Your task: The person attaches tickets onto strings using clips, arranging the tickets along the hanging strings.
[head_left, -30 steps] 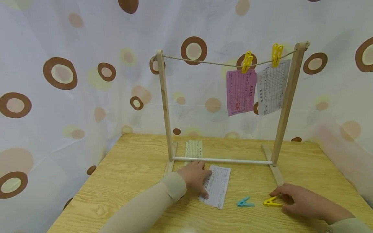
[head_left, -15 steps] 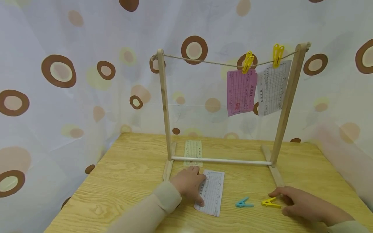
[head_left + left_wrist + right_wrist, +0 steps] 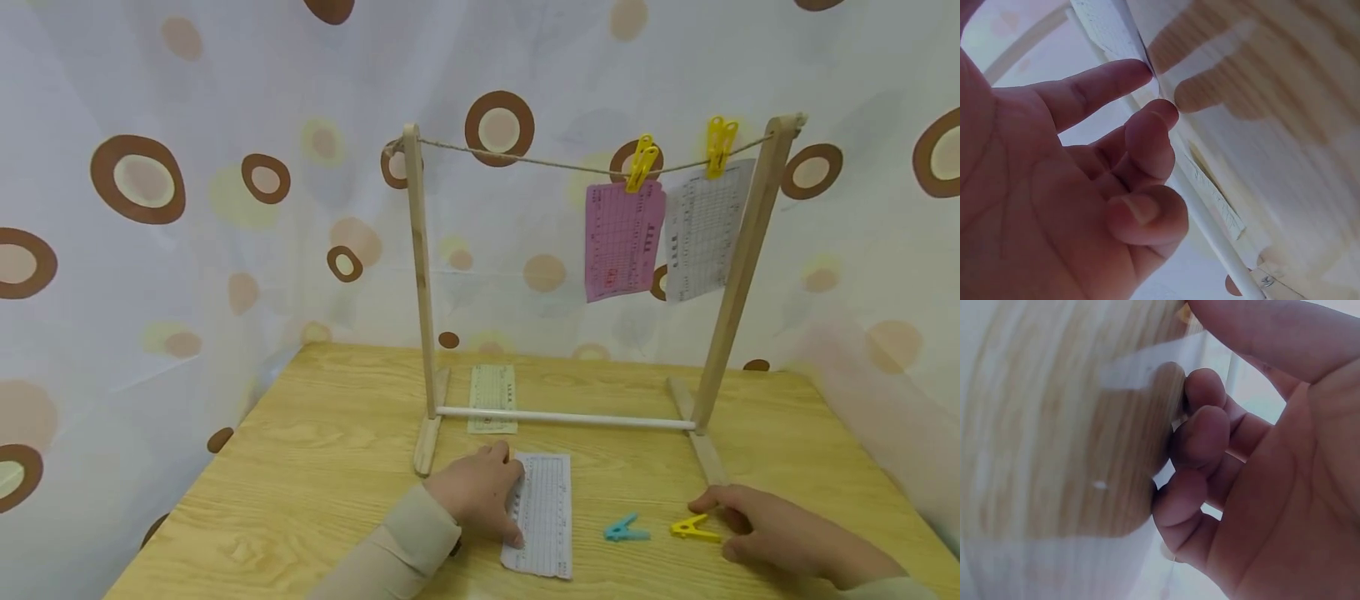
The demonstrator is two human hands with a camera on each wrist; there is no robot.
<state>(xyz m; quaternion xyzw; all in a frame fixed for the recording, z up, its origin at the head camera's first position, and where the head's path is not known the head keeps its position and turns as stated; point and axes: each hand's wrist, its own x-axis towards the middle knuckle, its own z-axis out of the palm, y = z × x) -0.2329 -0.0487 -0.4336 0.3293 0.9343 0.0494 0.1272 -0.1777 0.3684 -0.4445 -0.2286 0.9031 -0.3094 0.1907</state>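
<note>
My left hand rests its fingertips on the left edge of a white printed slip that lies flat on the table. In the left wrist view the fingers are spread and slightly bent, with the tips against the tabletop and the slip. On the right, my right hand rests on the table beside a yellow clothespin. Its thumb and forefinger are apart around the clothespin's handle end; no pinch shows. A blue clothespin lies between the slip and the yellow one.
Behind the hands stands a wooden frame with a rope across its top. Yellow clothespins hold a pink slip and a white slip on the rope. A pale green slip lies under the white bar.
The white slip has slid toward the table's front under my left hand, away from the green slip. My right hand has stayed beside the yellow clothespin.
</note>
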